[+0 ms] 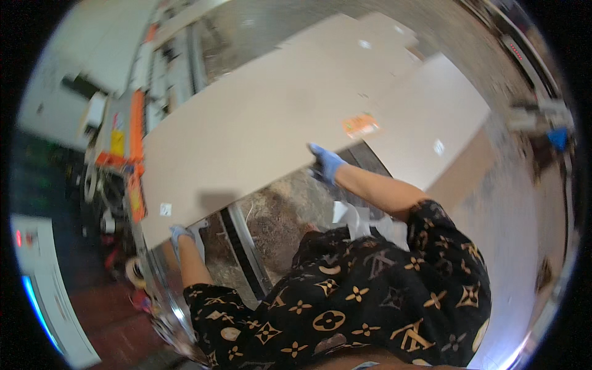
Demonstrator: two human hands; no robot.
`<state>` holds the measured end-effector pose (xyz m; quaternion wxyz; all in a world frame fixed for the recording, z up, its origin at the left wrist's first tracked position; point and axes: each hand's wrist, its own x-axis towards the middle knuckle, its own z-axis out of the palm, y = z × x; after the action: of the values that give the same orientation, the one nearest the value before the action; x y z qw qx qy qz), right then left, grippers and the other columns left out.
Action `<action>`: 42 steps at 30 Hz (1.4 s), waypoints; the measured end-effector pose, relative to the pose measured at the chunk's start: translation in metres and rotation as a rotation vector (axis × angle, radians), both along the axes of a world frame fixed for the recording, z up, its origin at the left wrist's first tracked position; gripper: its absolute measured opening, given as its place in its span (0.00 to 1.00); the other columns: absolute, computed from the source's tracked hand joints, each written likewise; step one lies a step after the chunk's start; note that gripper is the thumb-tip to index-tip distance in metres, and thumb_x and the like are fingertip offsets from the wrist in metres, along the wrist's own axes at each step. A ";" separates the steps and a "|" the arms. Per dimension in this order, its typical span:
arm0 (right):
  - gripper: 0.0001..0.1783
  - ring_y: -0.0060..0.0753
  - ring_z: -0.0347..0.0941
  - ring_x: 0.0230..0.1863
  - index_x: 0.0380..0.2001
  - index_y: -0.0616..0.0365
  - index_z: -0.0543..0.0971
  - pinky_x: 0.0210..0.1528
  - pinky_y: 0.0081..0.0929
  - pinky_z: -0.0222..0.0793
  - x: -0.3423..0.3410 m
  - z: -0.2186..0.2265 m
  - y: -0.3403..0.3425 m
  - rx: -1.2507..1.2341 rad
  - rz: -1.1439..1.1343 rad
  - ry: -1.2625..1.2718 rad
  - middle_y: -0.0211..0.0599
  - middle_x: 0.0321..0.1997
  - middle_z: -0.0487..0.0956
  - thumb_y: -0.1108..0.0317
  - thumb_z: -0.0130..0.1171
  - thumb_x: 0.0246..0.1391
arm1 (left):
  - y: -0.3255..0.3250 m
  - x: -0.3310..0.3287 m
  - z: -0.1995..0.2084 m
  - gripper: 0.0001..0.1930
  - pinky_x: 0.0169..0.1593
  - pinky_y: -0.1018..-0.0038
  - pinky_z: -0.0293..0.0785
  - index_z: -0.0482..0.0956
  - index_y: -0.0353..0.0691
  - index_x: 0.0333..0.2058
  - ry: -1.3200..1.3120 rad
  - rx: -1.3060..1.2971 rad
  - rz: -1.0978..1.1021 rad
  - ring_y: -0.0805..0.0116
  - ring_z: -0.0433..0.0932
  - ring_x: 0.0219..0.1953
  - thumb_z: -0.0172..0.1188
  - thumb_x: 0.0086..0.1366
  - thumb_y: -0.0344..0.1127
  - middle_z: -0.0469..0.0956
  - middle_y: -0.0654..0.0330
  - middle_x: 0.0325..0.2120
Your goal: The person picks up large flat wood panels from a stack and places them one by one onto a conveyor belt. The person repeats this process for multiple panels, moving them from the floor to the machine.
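Note:
A large flat beige board (259, 123) stretches out in front of me, with a small white label (165, 209) near its left corner and an orange label (361, 126) toward the right. My left hand (179, 234), in a light blue-grey glove, grips the board's near edge close to that left corner. Farther right along the same edge, my right hand (325, 165) wears a blue glove with a darker palm and is closed on the board. Fingers of both hands are partly hidden under or behind the edge.
To the left runs a machine with an orange guard (137, 129) along the board's end. Metal rails (243, 246) show below the board. Another pale board (441, 111) lies at right, next to a brown panel (465, 163). A white cabinet (49, 290) stands far left.

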<state>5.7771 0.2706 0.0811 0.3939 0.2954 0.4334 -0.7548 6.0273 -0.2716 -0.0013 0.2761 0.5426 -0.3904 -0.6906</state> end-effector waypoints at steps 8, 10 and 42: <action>0.25 0.35 0.75 0.43 0.48 0.56 0.77 0.43 0.34 0.71 0.039 -0.097 0.163 0.501 -0.489 0.259 0.38 0.47 0.79 0.56 0.68 0.48 | 0.069 -0.068 0.056 0.29 0.47 0.63 0.70 0.68 0.40 0.56 -0.021 -0.288 -0.206 0.56 0.72 0.47 0.44 0.67 0.57 0.73 0.54 0.49; 0.27 0.38 0.77 0.38 0.48 0.64 0.77 0.41 0.36 0.73 0.064 -0.136 0.231 0.838 -0.809 0.022 0.44 0.42 0.81 0.58 0.68 0.47 | 0.123 -0.067 0.057 0.24 0.45 0.65 0.70 0.67 0.41 0.56 -0.008 -0.563 -0.288 0.58 0.72 0.45 0.48 0.67 0.49 0.72 0.54 0.49; 0.33 0.48 0.76 0.45 0.52 0.61 0.71 0.49 0.47 0.73 0.320 -0.124 0.268 -0.185 -0.135 0.037 0.48 0.46 0.78 0.44 0.57 0.55 | 0.590 0.076 -0.012 0.23 0.48 0.70 0.72 0.77 0.37 0.46 0.023 0.156 -1.108 0.68 0.76 0.42 0.67 0.56 0.46 0.79 0.59 0.42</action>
<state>6.0976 0.5383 -0.0431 0.3599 0.2724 0.3481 -0.8216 6.1030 0.3180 -0.0129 -0.1647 0.2675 -0.5618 -0.7653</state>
